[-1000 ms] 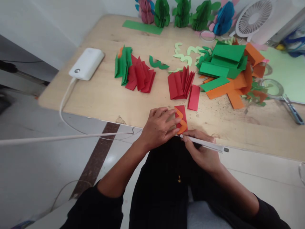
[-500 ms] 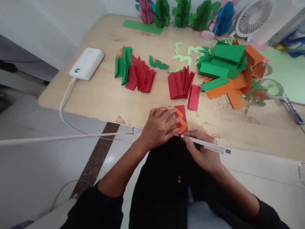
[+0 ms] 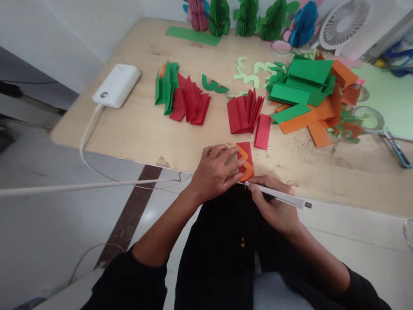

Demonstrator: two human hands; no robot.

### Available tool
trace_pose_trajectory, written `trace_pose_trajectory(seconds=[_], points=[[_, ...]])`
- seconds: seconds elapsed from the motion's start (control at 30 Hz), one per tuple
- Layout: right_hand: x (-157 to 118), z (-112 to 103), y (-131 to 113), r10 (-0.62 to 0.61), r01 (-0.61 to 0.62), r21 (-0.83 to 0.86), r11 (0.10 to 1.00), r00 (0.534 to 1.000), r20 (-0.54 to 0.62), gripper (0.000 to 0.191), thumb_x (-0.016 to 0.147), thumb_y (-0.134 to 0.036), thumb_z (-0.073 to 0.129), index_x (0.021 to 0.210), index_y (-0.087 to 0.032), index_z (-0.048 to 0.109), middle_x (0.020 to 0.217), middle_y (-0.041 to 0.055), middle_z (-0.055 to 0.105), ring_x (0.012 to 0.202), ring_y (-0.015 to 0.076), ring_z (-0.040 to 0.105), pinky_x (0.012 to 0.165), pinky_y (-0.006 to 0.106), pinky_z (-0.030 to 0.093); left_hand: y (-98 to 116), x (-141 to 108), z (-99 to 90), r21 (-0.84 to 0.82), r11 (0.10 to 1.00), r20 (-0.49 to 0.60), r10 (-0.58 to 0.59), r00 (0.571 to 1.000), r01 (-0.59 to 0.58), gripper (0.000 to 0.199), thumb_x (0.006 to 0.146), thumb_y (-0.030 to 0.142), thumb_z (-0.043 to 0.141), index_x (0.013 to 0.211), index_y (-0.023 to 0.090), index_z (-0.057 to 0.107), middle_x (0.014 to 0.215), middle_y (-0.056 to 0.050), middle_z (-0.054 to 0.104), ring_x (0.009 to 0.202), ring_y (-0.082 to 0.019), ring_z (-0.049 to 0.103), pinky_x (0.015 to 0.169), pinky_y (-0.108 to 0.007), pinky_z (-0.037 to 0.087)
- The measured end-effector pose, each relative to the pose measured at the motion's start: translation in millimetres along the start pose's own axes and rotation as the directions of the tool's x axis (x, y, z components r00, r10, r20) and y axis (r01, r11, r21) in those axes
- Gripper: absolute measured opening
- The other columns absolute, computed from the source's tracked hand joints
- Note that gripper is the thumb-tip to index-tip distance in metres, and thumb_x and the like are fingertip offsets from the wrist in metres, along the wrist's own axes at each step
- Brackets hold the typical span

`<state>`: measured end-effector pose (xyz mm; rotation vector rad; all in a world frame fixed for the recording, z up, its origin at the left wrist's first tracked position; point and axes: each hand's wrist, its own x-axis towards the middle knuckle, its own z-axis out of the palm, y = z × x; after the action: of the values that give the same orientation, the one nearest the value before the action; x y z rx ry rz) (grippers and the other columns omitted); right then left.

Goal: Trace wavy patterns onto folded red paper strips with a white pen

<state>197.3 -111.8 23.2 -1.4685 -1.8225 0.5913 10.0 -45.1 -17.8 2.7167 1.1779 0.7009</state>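
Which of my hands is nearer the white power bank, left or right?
Left. Your left hand, on the orange cutout, is to the right of the power bank and closer to you; your right hand, holding the white pen, is farther right.

We see smooth, matt paper in the folded red stack (image 3: 245, 113) and orange cutout (image 3: 247, 168), pale wood grain with rough, worn specks on the table (image 3: 142, 129), and smooth, plastic-looking white surfaces on the pen (image 3: 277, 193) and fan (image 3: 345, 26).
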Motion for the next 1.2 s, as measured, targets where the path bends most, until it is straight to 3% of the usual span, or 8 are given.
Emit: trace_pose_trajectory(seconds=[1.2], points=[[-0.3, 0.5, -0.5, -0.002, 0.002, -0.033, 0.999, 1.000, -0.006, 0.011, 0.087, -0.019, 0.058, 0.083, -0.024, 0.067, 0.079, 0.0021, 0.077, 0.070, 0.0170, 0.072, 0.062, 0.027, 0.054, 0.7, 0.0, 0.3, 0.004, 1.000, -0.001, -0.001, 1.000, 0.001, 0.028, 0.093, 0.040, 0.057, 0.114, 0.026, 0.068, 0.132, -0.007, 0.061, 0.118, -0.030, 0.048, 0.097, -0.046, 0.037]])
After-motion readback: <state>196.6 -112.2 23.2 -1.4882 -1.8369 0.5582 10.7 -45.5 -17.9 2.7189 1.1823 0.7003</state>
